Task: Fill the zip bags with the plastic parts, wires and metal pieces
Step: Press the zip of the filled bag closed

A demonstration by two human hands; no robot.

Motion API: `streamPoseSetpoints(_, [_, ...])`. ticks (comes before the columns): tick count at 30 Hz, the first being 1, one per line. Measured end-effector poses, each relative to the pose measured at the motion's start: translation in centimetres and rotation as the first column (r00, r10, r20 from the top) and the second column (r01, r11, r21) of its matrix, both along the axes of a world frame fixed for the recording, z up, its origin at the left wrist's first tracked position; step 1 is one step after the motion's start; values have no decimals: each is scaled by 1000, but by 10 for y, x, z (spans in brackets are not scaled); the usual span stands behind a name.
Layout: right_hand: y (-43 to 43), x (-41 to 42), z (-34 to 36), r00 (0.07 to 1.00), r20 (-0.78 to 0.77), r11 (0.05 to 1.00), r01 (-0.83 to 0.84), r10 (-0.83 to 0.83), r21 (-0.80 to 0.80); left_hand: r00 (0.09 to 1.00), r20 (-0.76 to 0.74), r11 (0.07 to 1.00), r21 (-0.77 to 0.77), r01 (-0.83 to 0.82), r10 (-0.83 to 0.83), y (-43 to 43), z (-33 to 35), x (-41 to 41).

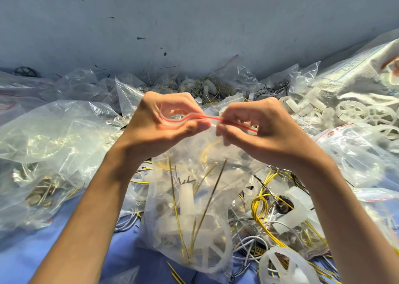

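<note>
Pinch grip on both sides: left hand [159,122] and right hand [259,128] each squeeze the red zip strip [194,116] between thumb and fingertips, centre frame. The filled zip bag [194,197] drops from it toward 6 o'clock. The strip kinks between the hands, so it's probably not mated there. I'd pull it taut, then press along it end to end. Watch the thin metal rods [210,195] pointing up at the mouth; shake them down first. Don't snag the loose yellow wires [259,208] at 5 o'clock.

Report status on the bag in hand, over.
Both on the red zip strip: left hand, right hand pinching. Below, the zip bag holds wires and white plastic parts. Nothing blocks it; loose yellow wires lie beside.
</note>
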State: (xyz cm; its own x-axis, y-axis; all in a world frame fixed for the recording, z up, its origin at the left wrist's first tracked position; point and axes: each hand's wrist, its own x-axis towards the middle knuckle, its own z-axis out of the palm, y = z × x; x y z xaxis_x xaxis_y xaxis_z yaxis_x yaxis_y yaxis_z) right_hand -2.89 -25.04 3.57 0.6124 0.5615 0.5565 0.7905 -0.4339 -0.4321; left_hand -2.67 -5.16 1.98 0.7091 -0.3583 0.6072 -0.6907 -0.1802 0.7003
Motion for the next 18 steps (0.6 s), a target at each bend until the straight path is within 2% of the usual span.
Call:
streamPoseSetpoints(5, [0,-1,1,999,44,1000,-22,23,-19,1000,16,1000,26,-11,10,-6,1,-1])
streamPoseSetpoints(8, [0,-2,2,1000,10,1000,-30,30,5,1000,-31,1000,27,-1,1,-6,3,-3])
streamPoseSetpoints(11, [2,-1,1,1000,7,1000,-5,5,-17,997,-67,989,142,-38,48,0,11,-7])
streamPoseSetpoints(14, [1,-2,4,998,65,1000,3,-1,-30,984,95,924,341,-172,148,10,24,-13])
streamPoseSetpoints(18, [6,-5,4,982,188,996,31,-16,-82,920,363,829,463,-313,144,3,35,-23])
